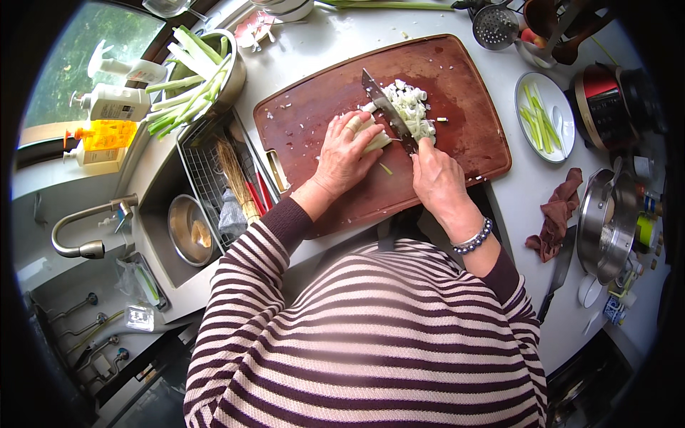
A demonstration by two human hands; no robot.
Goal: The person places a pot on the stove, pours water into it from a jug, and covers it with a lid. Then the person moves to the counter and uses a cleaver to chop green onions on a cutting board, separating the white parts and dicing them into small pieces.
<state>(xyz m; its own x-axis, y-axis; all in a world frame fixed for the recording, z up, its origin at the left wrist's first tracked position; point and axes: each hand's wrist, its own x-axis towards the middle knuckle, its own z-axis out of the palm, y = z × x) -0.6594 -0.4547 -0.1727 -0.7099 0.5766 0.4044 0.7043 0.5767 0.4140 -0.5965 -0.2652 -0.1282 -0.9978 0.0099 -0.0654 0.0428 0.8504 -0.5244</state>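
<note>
A reddish-brown cutting board (460, 96) lies before me. My left hand (348, 155) presses a bunch of pale green-white stalks (379, 140) against the board, fingers bent over them. In my right hand (440, 179) is the handle of a kitchen knife (389, 109); its dark blade stands between the stalks and a heap of chopped white pieces (408, 104). My right fist hides most of the handle. Small bits are scattered over the board, and a thin green sliver (386, 169) lies near my left hand.
At the upper left stands a metal pot (238, 80) of long green stalks, by the sink (160, 224) with a wire rack (195, 160). To the right are an oval plate (519, 125) of green strips, a brown cloth (556, 216), a second knife (562, 262) and a steel pan (588, 214).
</note>
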